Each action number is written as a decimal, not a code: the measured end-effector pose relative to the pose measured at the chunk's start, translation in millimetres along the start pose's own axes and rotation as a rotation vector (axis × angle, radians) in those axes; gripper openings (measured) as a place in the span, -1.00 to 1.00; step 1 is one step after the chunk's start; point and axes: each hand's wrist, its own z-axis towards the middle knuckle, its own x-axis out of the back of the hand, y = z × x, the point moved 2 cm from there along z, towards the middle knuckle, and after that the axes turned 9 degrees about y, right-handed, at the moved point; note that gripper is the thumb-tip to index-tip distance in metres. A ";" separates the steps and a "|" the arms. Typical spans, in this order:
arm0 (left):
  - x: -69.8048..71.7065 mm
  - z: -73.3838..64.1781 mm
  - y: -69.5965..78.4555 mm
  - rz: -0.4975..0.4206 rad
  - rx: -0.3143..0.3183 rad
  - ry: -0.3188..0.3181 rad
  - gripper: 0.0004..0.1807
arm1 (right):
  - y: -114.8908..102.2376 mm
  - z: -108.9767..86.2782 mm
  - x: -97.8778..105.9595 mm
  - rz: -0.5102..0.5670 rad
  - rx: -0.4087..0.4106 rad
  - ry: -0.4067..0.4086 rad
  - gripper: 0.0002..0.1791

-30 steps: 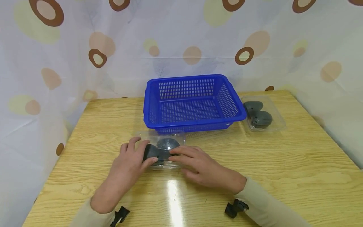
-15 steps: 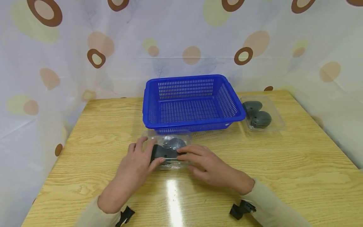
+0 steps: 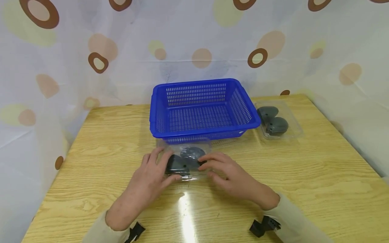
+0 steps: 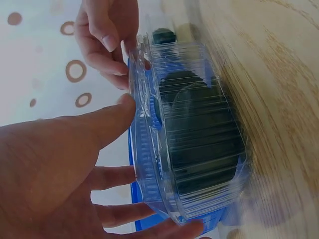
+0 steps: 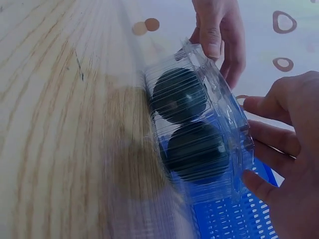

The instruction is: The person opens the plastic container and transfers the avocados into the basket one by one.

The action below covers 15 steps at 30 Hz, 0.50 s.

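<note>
fingers of the left hand (image 3: 147, 184) and right hand (image 3: 232, 176) rest loosely, unclenched, on the clear container (image 3: 194, 175) just below the head view's centre; likely pressing it closed, which calls for even pressure next.

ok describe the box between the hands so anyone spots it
On the table, find the blue basket. In front of it sits a clear box holding dark rounded things. Unlike the other box right of the basket, this one lies between the left hand and right hand.
</note>
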 end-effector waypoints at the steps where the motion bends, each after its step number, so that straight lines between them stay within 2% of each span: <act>1: 0.3 -0.3 0.1 0.006 -0.006 0.003 -0.19 | 0.4 -0.7 1.1 0.011 -0.020 0.010 -0.73; 6: 2.3 0.7 1.4 0.042 -0.028 0.019 -0.19 | 4.9 -5.4 8.4 0.032 -0.146 0.090 -0.68; 9: 3.0 4.2 4.0 0.047 -0.063 0.054 -0.20 | 8.0 -8.5 12.5 0.031 -0.239 0.113 -0.69; 12: 2.0 8.9 9.9 0.054 -0.166 0.124 -0.28 | 11.2 -11.3 14.2 0.054 -0.327 0.110 -0.71; 15: -2.7 12.9 18.6 0.043 -0.318 0.219 -0.44 | 14.4 -14.1 12.4 0.127 -0.428 0.100 -0.72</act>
